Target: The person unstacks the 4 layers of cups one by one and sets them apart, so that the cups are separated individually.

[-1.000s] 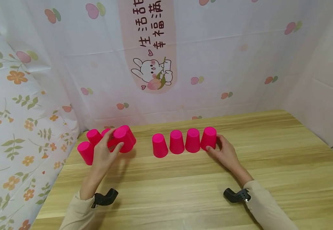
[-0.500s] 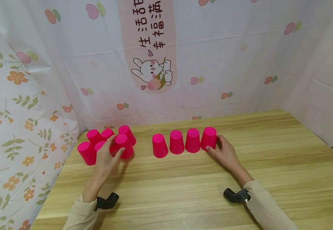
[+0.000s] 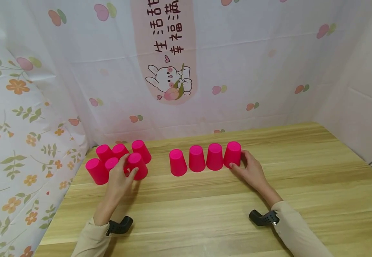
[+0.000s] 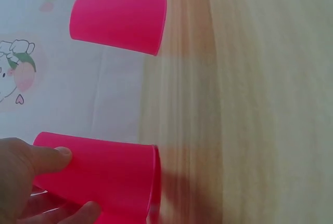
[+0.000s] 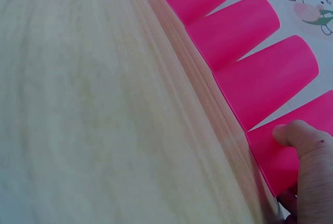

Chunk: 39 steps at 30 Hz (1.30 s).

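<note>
My left hand point(image 3: 118, 181) holds an upside-down pink plastic cup point(image 3: 139, 168) at the front right of a cluster on the left. In the left wrist view, the thumb presses the side of this gripped cup point(image 4: 112, 174) and the fingers curl under it. Whether its rim touches the table or hangs just above, I cannot tell. On the right, my right hand point(image 3: 251, 171) grips the last pink cup point(image 3: 233, 153) of an upside-down row, with the thumb point(image 5: 294, 133) on its near side in the right wrist view. The fingers behind that cup are mostly hidden.
Several pink cups stand inverted in the left cluster, among them a back one point(image 3: 142, 151) and a left one point(image 3: 96, 171). More cups, such as the row's left end point(image 3: 178, 163), stand on the wooden table point(image 3: 198, 214). Printed curtain cloth point(image 3: 247, 64) hangs behind.
The cup in my left hand has come down and nearer to me, uncovering the cup behind it and more of the cluster. My right hand stays on its cup.
</note>
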Available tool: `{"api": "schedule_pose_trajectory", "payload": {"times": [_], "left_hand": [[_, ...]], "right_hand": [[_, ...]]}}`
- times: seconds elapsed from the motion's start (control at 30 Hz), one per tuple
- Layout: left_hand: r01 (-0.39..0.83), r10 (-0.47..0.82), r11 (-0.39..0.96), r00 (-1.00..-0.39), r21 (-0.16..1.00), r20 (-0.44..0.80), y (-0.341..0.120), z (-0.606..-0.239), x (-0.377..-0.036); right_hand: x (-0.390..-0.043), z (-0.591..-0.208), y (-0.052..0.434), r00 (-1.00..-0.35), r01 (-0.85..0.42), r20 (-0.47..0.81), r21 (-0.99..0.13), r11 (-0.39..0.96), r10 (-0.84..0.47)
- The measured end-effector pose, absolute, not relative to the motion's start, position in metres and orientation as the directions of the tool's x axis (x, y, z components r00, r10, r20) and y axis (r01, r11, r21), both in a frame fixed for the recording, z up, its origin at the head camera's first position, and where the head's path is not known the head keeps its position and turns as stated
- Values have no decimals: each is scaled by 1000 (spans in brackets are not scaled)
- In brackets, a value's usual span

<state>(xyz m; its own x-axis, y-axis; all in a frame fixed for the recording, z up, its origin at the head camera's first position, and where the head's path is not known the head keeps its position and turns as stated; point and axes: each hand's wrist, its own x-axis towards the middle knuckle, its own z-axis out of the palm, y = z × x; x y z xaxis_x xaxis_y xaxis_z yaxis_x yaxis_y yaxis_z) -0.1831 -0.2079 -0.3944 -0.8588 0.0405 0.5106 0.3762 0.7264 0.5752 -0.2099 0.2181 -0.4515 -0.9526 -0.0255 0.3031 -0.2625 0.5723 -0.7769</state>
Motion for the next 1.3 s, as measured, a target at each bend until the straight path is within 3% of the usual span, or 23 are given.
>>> {"api": "schedule_pose_trajectory", "payload": {"times": [0.4,0.67,1.03,1.13,1.3], "left_hand": [[303,-3,785,-871,540,492,-207,-397,-184],[280,35,881,-842,381,538,-204,-397,-181],[209,16,933,-837,294,547,-200,-391,-169],[226,41,941,-812,250,582,-196,-386,-164],[347,135,920,-718,184,683,-189,-376,-160]], "right_hand": [[-210,-451,218,-953,-264,303,-781,566,-28],[-210,-451,219,-955,-261,296,-785,561,-29],[-211,-451,218,-954,-261,298,-782,566,-29],[-211,-451,218,-955,-260,295,-781,568,-31],[-211,-451,218,-955,-259,294,-782,568,-30]]}}
